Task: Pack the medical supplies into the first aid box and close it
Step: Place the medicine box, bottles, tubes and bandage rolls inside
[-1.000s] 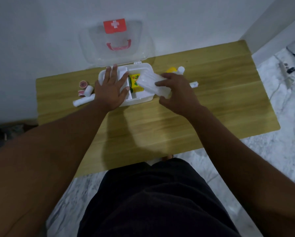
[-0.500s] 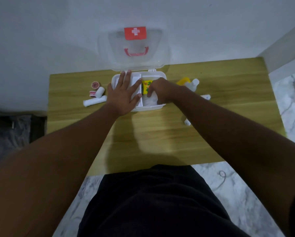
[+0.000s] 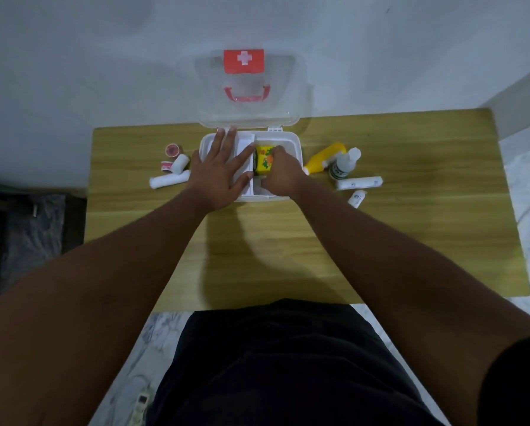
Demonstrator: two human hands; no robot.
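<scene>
The white first aid box (image 3: 292,142) stands at the table's far edge, its clear lid (image 3: 248,112) with a red cross and red handle upright against the wall. My left hand (image 3: 219,172) lies flat with spread fingers over the box's left compartments. My right hand (image 3: 280,173) is down in the right compartment with curled fingers on a white pack (image 3: 258,186), mostly hidden under it. A yellow packet (image 3: 263,160) lies in the box beside my right fingers.
Left of the box lie a pink tape roll (image 3: 174,150), a small tape (image 3: 166,166), a bandage roll (image 3: 182,162) and a long gauze roll (image 3: 169,180). On the right lie a yellow bottle (image 3: 325,157), a white bottle (image 3: 345,164), a gauze roll (image 3: 359,182) and a small roll (image 3: 357,198).
My right hand has carried the white pack from above the box's right edge down into the right compartment. My left hand stays flat on the box.
</scene>
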